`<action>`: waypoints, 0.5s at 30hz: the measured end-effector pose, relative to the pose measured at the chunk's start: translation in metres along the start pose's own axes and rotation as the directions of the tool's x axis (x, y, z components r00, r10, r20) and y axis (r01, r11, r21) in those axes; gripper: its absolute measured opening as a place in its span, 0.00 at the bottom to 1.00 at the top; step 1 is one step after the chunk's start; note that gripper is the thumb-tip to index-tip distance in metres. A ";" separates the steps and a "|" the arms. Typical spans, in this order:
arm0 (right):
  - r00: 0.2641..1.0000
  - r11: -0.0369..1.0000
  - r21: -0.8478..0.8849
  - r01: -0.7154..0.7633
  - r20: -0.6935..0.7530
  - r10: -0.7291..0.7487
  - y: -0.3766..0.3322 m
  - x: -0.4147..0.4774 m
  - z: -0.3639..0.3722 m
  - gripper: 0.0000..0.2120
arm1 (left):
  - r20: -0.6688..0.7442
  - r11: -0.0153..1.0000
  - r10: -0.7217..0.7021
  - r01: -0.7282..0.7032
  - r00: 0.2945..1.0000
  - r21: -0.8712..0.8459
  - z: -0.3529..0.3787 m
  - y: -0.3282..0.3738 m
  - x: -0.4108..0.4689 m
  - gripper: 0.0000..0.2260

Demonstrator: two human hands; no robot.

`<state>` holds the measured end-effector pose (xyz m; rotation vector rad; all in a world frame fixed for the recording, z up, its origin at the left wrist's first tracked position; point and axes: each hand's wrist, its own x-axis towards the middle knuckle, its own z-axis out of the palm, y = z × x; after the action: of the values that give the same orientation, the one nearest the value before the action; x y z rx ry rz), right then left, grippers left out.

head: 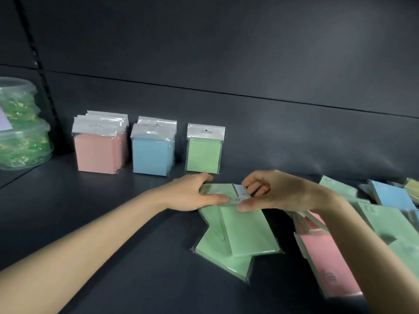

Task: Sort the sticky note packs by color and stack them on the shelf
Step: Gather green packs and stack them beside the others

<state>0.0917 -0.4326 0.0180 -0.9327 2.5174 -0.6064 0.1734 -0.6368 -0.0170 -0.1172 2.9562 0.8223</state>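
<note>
Green pack (218,190) gripped at frame centre: left hand (195,194) clasped on one end, right hand (280,193) pinching header end, apparently squared for upright green row (205,152) above; loose packs (249,232) heaped lower right.

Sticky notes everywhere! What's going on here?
A person is sorting sticky note packs by colour on a dark shelf. The left hand and the right hand hold one green pack between them, over a loose pile of green packs. At the back, three sorted groups stand upright: the pink row, the blue row and the green row. Unsorted pink packs and a blue pack lie to the right.
</note>
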 end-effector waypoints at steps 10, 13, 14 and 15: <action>0.995 0.998 -0.002 0.065 0.072 -0.065 -0.007 -0.008 0.003 0.32 | -0.045 0.948 -0.080 0.062 0.996 -0.313 -0.002 -0.011 -0.011 0.26; 0.996 0.996 0.052 0.079 0.036 -0.081 -0.009 -0.008 0.004 0.32 | -0.041 0.940 -0.091 0.072 0.995 -0.334 -0.007 -0.016 -0.011 0.30; 0.996 0.994 0.073 0.080 0.022 -0.081 -0.010 -0.007 0.004 0.32 | -0.039 0.939 -0.093 0.074 0.995 -0.337 -0.008 -0.018 -0.011 0.32; 0.997 0.992 0.098 0.077 0.010 -0.078 -0.010 -0.007 0.005 0.32 | -0.032 0.938 -0.088 0.073 0.996 -0.340 -0.010 -0.020 -0.011 0.33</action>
<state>0.1037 -0.4360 0.0205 -0.9992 2.4249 -0.7379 0.1861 -0.6585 -0.0176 -0.2772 2.7975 1.3247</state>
